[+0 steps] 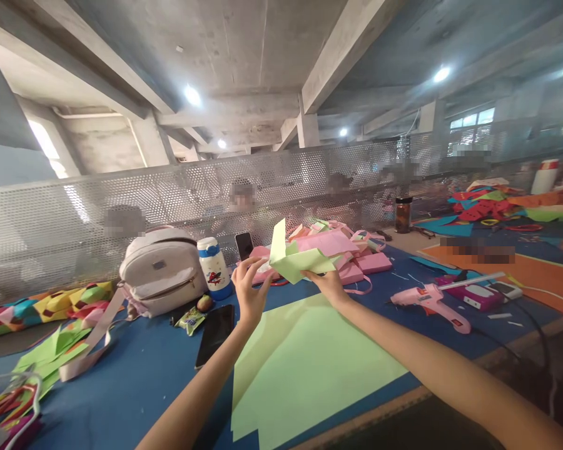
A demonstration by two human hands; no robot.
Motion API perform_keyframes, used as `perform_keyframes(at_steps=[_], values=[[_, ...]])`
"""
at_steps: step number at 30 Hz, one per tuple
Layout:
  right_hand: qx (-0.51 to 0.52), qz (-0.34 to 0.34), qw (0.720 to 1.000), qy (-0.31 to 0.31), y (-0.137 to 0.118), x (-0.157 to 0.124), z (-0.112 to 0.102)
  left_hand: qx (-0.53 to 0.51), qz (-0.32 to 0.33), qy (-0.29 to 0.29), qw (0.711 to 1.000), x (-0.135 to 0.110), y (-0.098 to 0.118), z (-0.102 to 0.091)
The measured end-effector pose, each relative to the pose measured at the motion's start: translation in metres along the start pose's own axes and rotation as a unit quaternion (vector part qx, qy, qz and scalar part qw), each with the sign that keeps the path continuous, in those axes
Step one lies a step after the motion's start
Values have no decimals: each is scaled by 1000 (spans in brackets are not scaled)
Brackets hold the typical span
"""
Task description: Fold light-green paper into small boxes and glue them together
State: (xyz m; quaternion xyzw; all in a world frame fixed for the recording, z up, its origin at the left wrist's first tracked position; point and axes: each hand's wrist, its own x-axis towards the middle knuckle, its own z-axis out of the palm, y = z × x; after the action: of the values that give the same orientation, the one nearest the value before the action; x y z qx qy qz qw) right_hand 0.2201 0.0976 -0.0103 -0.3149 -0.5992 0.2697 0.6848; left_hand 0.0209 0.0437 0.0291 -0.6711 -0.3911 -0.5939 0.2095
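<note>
Right hand (329,287) pinches folded green paper (304,262) by its lower edge; left hand (252,297), fingers spread, just beside, contact unclear. Green sheets (309,362) lie below. Step, judged: shaping the fold. Next move likely needs left hand closing on the paper.

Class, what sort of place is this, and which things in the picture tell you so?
Probably a shared craft workspace: a pink glue gun and large green sheets lie on the blue tabletop, with a pile of pink folded pieces behind.
</note>
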Motion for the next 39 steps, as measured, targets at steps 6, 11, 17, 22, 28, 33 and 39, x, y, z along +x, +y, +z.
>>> perform_keyframes(at_steps=[6, 11, 17, 22, 28, 33, 39], values=[[51, 51, 997, -8, 2, -2, 5, -3, 2, 3, 1000, 2, 3, -2], [67, 63, 996, -18, 6, -3, 5, -6, 2, 6, 1000, 3, 3, -3], [70, 60, 996, -16, 13, -2, 5, -6, -2, 10, 1000, 4, 2, -4], [69, 58, 996, -10, 13, -2, 6, -5, -6, 9, 1000, 5, 2, -4], [66, 56, 996, -7, 13, -1, 6, -4, -9, 8, 1000, 5, 2, -5], [66, 58, 996, -12, 13, -1, 6, -5, -7, 10, 1000, 6, 2, -5], [63, 57, 996, -8, 12, -2, 5, -2, -9, 10, 1000, 6, 2, -5]])
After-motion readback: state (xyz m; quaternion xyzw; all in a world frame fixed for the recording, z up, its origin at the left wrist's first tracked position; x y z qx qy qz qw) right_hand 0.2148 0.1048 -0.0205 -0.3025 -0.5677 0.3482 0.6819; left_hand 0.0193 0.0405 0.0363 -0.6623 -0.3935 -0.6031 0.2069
